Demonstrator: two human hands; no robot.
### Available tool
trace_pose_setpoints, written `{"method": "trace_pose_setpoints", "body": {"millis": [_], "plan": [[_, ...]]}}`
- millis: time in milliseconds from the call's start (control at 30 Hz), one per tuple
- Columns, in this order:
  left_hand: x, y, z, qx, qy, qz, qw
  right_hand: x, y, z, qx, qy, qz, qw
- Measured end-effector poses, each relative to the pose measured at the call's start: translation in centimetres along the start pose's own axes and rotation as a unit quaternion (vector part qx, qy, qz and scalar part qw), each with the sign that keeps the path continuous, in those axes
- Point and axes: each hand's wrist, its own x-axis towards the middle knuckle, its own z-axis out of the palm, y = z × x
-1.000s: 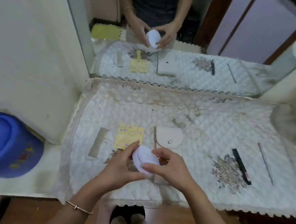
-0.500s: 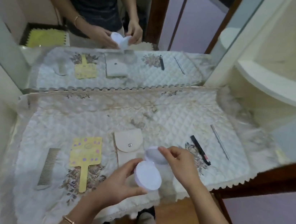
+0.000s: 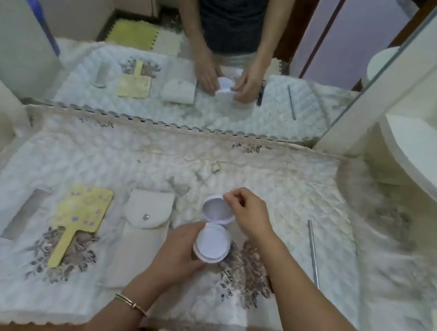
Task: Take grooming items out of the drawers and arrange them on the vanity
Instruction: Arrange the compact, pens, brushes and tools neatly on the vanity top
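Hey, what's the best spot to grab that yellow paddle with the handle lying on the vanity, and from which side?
Grip the yellow paddle by its narrow handle. It lies flat, handle pointing at the near edge of the quilted cover, so come from the near side and pinch the handle's long edges. The comb lies close on its left.

A comb [image 3: 25, 213] is lying at the left end of the cloth [image 3: 102, 155]. A hand mirror [image 3: 80, 216] is lying just right of it, and a pouch [image 3: 145, 228] right of that. A round case [image 3: 214, 231] is being held just right of the pouch, over the near half. A thin rod [image 3: 313, 253] is lying well to the right. A wall mirror [image 3: 193, 92] is standing along the far edge.
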Motion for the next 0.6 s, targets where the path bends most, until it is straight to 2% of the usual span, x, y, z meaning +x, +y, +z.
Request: {"method": "trace_pose_setpoints", "body": {"millis": [133,233,333,500,600], "plan": [[-0.3,0.3,0.8,0.037,0.025,-0.036,0.998,1.6,0.3,0.5,-0.025,-0.009,-0.031,0.999],[-0.3,1.1,0.9,0.035,0.03,-0.067,0.997,2.4,0.2,0.9,-0.02,-0.011,-0.011,1.0],[-0.2,0.5,1.2,0.077,0.016,-0.088,0.993,2.2,0.6,-0.3,-0.005,-0.023,0.014,1.0],[-0.1,0.1,1.3,0.115,-0.013,-0.081,0.99,-1.6,4.3,-4.0,0.04,0.12,0.086,0.988],[-0.8,0.1,1.3,0.116,-0.017,-0.083,0.99,-4.4,6.8,-4.2,0.008,0.102,0.153,0.983]]}}
